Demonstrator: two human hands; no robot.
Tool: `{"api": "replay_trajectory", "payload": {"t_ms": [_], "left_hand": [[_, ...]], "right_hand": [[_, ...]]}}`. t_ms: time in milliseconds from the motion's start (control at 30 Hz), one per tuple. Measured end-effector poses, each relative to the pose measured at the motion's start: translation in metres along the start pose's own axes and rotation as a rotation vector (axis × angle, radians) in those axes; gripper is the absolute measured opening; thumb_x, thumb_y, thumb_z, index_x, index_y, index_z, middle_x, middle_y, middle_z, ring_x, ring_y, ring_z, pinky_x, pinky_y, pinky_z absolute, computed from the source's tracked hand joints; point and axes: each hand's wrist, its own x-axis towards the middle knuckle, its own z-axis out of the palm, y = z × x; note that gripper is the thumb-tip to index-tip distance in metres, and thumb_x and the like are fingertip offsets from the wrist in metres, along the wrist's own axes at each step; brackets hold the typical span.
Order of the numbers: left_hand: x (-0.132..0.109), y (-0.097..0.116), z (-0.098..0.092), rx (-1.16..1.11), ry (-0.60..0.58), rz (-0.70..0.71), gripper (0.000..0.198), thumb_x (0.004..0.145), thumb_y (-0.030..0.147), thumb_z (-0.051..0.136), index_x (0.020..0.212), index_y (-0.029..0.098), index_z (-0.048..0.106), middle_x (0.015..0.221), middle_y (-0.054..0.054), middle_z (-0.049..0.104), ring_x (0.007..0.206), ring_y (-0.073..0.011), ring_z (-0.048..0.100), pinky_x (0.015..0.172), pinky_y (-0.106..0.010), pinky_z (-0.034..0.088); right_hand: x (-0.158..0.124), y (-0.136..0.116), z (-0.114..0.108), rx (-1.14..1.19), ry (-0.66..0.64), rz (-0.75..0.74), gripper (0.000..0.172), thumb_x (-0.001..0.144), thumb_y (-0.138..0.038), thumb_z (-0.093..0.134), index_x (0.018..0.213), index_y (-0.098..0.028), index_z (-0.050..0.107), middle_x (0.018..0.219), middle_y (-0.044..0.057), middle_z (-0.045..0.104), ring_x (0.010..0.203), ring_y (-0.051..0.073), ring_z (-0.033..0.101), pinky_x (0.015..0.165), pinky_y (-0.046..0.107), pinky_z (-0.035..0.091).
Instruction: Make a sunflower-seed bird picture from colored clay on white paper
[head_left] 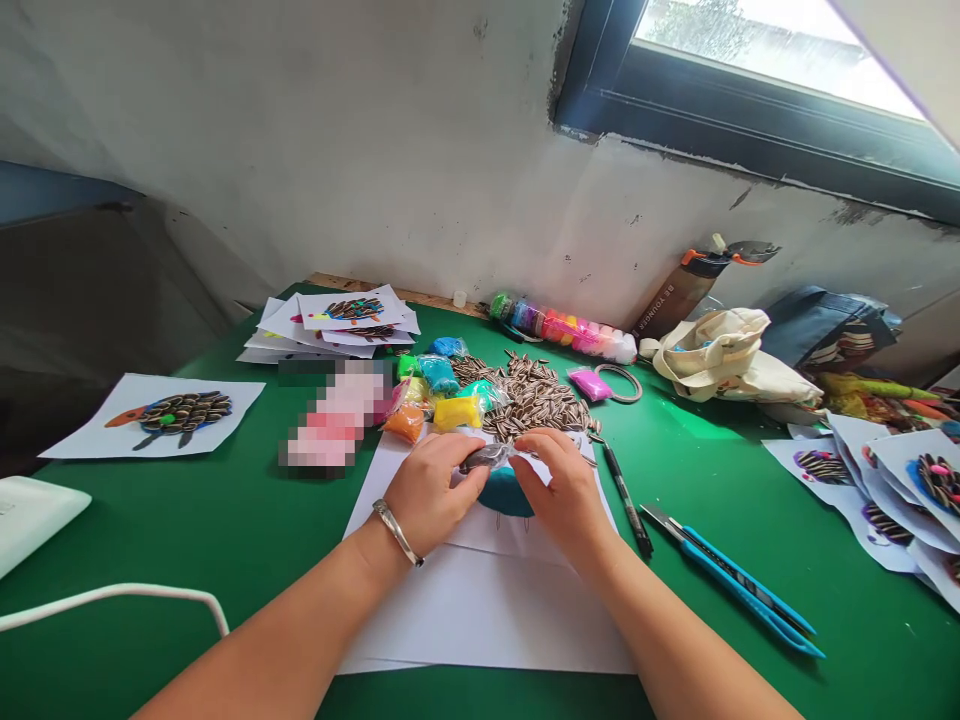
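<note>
Between my two hands is a small clear packet of dark grey modelling clay (486, 458). My left hand (429, 485) pinches its left end with thumb and fingers. The fingertips of my right hand (561, 490) grip the plastic at its right end. Below the packet, a flat blue clay shape (511, 497) with thin drawn legs lies on white paper (487, 610), partly hidden by my fingers. Just beyond the hands lie a heap of striped sunflower seeds (536, 395) and several bagged clay packets, among them a yellow clay packet (457, 411) and an orange clay packet (403, 423).
To the right lie a black pen (627, 498) and a blue utility knife (735, 580), blade out. A finished seed bird picture (169, 415) and a picture stack (337, 325) are at left. More pictures (885, 490), a cloth bag (720, 355) and a brown bottle (681, 290) stand right.
</note>
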Motion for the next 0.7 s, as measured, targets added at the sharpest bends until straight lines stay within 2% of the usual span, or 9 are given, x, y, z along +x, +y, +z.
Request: {"api": "replay_trajectory", "payload": {"t_ms": [133,233,333,533,700], "left_hand": [[-0.002,0.002,0.000,-0.055,-0.065,-0.048,0.025,0.079,0.025,0.064,0.103,0.020,0.068,0.098,-0.006,0.073,0.091,-0.0225,0.066,0.082,-0.036,0.054],[-0.003,0.003,0.001,-0.118,-0.140,-0.103,0.038,0.077,0.032,0.067,0.113,0.019,0.065,0.107,-0.007,0.071,0.098,-0.0235,0.065,0.085,-0.036,0.053],[-0.004,0.004,0.002,-0.194,-0.176,-0.143,0.043,0.079,0.030,0.063,0.120,0.018,0.061,0.114,-0.007,0.069,0.101,-0.0223,0.064,0.086,-0.033,0.053],[0.001,0.009,-0.003,-0.287,-0.176,-0.278,0.036,0.079,0.034,0.060,0.109,0.017,0.068,0.098,-0.006,0.073,0.086,-0.0202,0.067,0.074,-0.029,0.055],[0.003,0.011,-0.006,-0.324,-0.176,-0.338,0.037,0.078,0.038,0.061,0.108,0.018,0.068,0.093,-0.004,0.074,0.077,-0.0184,0.068,0.068,-0.028,0.055]], "right_hand": [[0.000,-0.002,-0.002,0.037,0.037,-0.018,0.008,0.089,-0.014,0.051,0.085,-0.021,0.054,0.087,0.004,0.060,0.085,0.018,0.054,0.077,0.033,0.046],[0.000,-0.006,-0.004,0.078,0.045,-0.021,0.009,0.089,-0.013,0.051,0.086,-0.021,0.053,0.087,0.003,0.059,0.084,0.016,0.054,0.075,0.031,0.046],[-0.001,-0.012,-0.006,0.119,0.023,-0.027,0.009,0.089,-0.012,0.050,0.088,-0.021,0.054,0.086,0.003,0.059,0.083,0.015,0.054,0.074,0.029,0.046],[-0.004,-0.016,-0.009,0.125,0.050,-0.031,0.010,0.090,-0.013,0.050,0.094,-0.021,0.055,0.088,0.003,0.060,0.083,0.015,0.055,0.074,0.029,0.046],[-0.004,-0.016,-0.010,0.110,0.061,-0.038,0.008,0.090,-0.013,0.050,0.092,-0.020,0.054,0.086,0.002,0.059,0.080,0.014,0.055,0.072,0.027,0.045]]}}
